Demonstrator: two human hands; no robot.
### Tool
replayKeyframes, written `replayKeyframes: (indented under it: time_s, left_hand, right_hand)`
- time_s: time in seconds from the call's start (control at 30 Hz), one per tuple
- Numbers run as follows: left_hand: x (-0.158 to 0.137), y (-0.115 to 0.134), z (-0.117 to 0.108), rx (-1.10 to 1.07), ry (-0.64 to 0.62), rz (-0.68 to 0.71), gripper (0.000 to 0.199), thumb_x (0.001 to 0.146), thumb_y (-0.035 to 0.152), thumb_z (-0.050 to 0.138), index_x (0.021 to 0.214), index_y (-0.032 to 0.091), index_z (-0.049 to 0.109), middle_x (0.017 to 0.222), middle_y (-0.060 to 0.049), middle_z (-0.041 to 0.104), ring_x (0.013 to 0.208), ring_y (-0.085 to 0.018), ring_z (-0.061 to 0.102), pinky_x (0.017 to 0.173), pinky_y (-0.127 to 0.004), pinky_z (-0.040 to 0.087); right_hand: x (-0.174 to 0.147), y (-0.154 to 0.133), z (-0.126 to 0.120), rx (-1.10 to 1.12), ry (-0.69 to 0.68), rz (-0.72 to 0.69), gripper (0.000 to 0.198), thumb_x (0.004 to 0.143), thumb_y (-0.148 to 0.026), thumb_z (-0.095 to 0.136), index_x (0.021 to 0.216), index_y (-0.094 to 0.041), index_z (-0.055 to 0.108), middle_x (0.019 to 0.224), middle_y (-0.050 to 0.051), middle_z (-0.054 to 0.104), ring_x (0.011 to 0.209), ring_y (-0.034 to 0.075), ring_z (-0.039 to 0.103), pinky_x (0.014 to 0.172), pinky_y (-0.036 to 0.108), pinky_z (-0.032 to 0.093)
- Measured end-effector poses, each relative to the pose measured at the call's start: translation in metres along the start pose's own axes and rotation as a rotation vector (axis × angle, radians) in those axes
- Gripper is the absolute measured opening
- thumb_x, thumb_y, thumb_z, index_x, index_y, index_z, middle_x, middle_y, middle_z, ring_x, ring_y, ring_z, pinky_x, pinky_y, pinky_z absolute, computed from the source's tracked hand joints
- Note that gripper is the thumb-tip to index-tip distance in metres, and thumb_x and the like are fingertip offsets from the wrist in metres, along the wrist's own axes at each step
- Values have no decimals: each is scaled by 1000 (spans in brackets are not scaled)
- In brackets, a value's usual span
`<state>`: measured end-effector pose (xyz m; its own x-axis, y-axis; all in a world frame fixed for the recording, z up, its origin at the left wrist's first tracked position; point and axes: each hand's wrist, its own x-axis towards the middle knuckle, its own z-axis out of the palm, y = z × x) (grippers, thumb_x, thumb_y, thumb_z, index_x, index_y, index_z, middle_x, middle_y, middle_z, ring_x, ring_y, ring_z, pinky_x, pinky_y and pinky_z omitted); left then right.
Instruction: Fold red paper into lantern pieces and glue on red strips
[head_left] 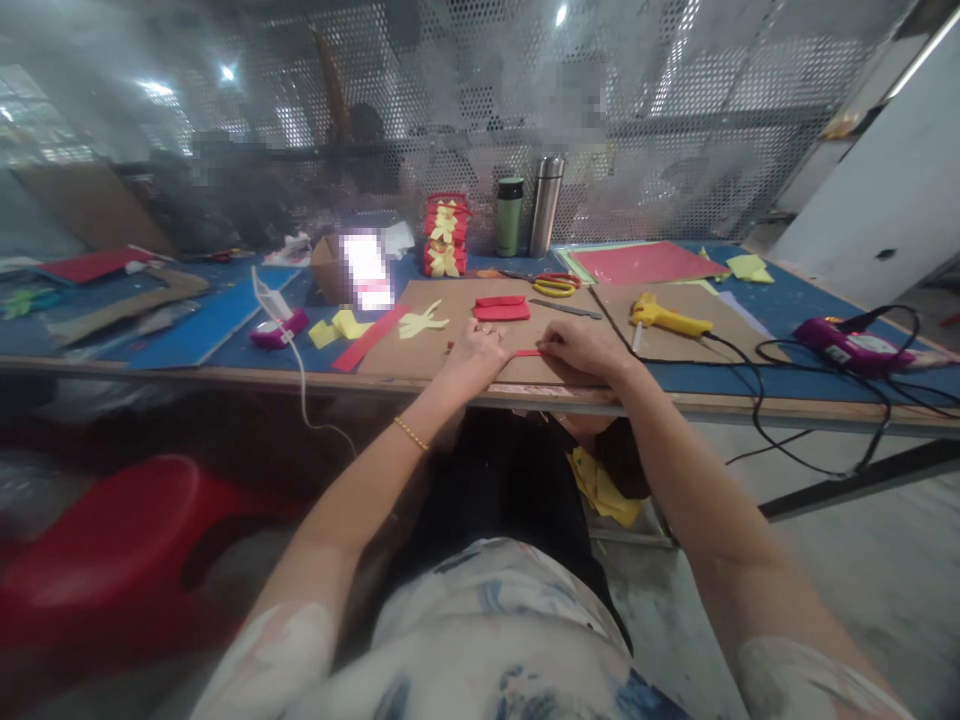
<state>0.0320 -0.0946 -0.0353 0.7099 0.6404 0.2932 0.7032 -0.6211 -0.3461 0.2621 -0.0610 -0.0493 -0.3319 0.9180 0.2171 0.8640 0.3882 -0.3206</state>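
A thin red paper strip (529,352) lies along the front of the brown cardboard sheet (420,358), running between my hands. My left hand (480,350) is closed over its left part, fingers bent down and partly hidden. My right hand (589,347) pinches the strip further right with thumb and fingertips. Just beyond my hands is a folded red paper piece (501,309). To its right rests a flat grey blade-like tool (566,308), with scissors (555,287) with red and yellow handles behind. Crossed pale yellow strips (424,320) lie left of my hands.
A yellow glue gun (675,319) with a black cord lies on the right, near a purple power strip (855,345). Behind stand a red and yellow paper craft (446,238), a green flask (509,218) and a steel flask (547,207). A lit phone (366,270) leans at left.
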Motion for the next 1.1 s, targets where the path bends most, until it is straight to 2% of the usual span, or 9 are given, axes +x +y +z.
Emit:
replayKeyframes:
  time_s: [0.13,0.27,0.37,0.5,0.6,0.77,0.9,1.03,1.1]
  left_hand:
    - [2,9,0,13,48,-8,29,101,7,51,113,9,78,114,-23,70,108,-32,62,89,-44,39]
    - [5,18,-1,31,-41,30,32,98,-1,48,113,0,76,108,-24,71,105,-31,64,85,-40,42]
    - [7,20,-2,-7,-59,26,34,101,3,48,120,6,76,107,-21,71,101,-28,65,81,-37,43]
    - [7,20,-4,-14,-57,10,44,106,11,47,143,26,67,115,-17,69,99,-25,65,80,-34,42]
    - [8,19,-7,9,-104,-5,47,108,14,46,148,32,63,114,-15,68,100,-24,64,81,-34,40]
    - [11,18,-7,-30,-111,5,46,108,16,44,146,30,65,108,-16,68,99,-26,64,80,-36,39]
    - [10,21,-7,-83,-66,-30,44,107,15,46,142,29,68,108,-15,68,96,-25,64,83,-35,41]
    - [11,20,-11,-94,-103,-46,48,106,11,43,144,26,68,110,-17,69,98,-27,65,83,-37,43]
    - [14,17,-12,-115,-129,-56,45,105,10,43,137,22,72,109,-17,69,99,-27,65,83,-37,44]
  right_hand:
    - [-9,4,2,-6,59,-11,11,93,-18,62,96,-17,73,105,12,76,99,24,66,84,31,47]
    - [-17,9,3,-16,103,-28,16,92,-13,58,99,-16,73,109,14,74,105,26,65,93,34,47]
    - [-20,10,7,-21,129,-40,19,92,-12,55,98,-16,73,107,15,72,104,27,64,95,36,47]
    - [-26,5,11,-39,242,-84,23,94,-12,51,100,-15,73,104,15,70,103,28,61,94,37,48]
    - [-35,-1,11,-97,316,-146,28,97,-13,48,106,-14,75,110,18,68,106,30,59,95,40,48]
    - [-46,-1,11,-55,324,-241,35,100,-15,45,114,-17,77,118,18,68,114,31,59,102,43,47]
    - [-46,7,14,89,325,-173,39,99,-16,45,126,-17,73,122,17,70,118,30,61,105,45,49]
    - [-42,9,13,69,272,-147,34,100,-19,48,110,-16,80,115,17,73,111,29,64,101,42,50]
    - [-40,9,13,32,261,-154,32,100,-22,51,104,-17,82,112,16,73,107,29,64,100,40,49]
